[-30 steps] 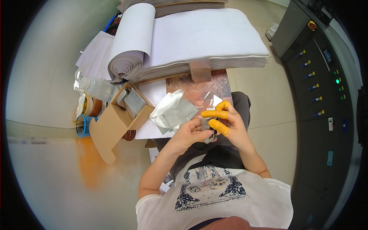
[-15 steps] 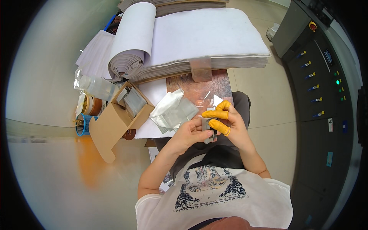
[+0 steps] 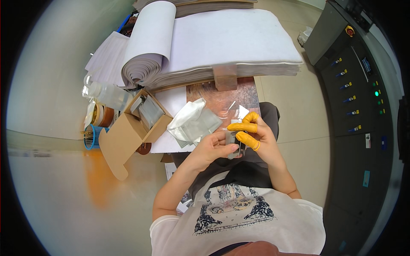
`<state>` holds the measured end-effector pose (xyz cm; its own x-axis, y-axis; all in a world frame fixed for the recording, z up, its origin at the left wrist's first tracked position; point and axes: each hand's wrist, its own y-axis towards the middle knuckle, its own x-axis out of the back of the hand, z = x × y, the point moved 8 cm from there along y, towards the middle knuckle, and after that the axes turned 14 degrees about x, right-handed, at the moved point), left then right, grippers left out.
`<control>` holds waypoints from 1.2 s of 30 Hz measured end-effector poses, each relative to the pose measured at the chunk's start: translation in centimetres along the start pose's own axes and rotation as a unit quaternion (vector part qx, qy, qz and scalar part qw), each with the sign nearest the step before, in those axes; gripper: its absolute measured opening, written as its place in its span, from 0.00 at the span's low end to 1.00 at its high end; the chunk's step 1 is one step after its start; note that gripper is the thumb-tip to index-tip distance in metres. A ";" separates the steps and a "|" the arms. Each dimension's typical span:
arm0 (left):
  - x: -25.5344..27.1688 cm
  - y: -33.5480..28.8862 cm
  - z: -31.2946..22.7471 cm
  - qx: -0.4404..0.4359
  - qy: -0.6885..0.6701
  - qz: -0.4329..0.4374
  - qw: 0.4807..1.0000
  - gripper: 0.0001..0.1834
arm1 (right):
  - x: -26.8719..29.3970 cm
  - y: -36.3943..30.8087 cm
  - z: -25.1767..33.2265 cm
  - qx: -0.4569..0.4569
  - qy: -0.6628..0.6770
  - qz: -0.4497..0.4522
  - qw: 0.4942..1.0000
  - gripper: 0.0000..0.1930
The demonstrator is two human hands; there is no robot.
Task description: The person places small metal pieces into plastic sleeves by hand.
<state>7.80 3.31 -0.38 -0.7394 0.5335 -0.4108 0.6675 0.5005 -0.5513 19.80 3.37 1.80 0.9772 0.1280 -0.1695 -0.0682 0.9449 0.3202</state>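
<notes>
Tabletop (image 3: 200, 91) with cardboard box (image 3: 158, 129) of translucent packets (image 3: 151, 112); left hand (image 3: 215, 146) and right hand (image 3: 263, 135) closed on grey piece (image 3: 229, 138).

A big white roll (image 3: 149, 32) and its neighbours

To the right of the white roll spreads a thick stack of sheets (image 3: 235, 38), white on top, with a translucent brownish strip (image 3: 225, 79) over its near edge. Pale sheets (image 3: 106, 59) lie just left of the roll. On the roll's near side sit a clear plastic bottle (image 3: 112, 95) and a blue holder (image 3: 90, 141) with thin sticks. Well to the roll's right, across tiled floor (image 3: 294, 115), stands a dark cabinet (image 3: 354, 170) bearing a lit green lamp (image 3: 377, 93).
</notes>
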 end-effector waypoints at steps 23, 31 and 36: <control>0.1 0.3 0.4 0.013 -0.012 0.010 1.000 0.20 | 0.1 0.2 0.4 0.025 -0.005 0.031 0.999 0.14; -0.2 0.1 -0.1 0.014 -0.006 0.008 1.000 0.20 | 0.1 0.2 0.1 0.022 -0.028 0.019 0.999 0.14; -0.1 0.3 0.4 0.009 -0.013 0.014 1.000 0.21 | 0.1 0.1 0.2 0.017 -0.044 0.027 0.999 0.14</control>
<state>8.02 3.16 -0.75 -0.7226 0.5288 -0.4451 0.6864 0.4731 -0.5523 19.92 3.41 1.99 0.9861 0.1511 -0.0692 -0.1168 0.9265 0.3578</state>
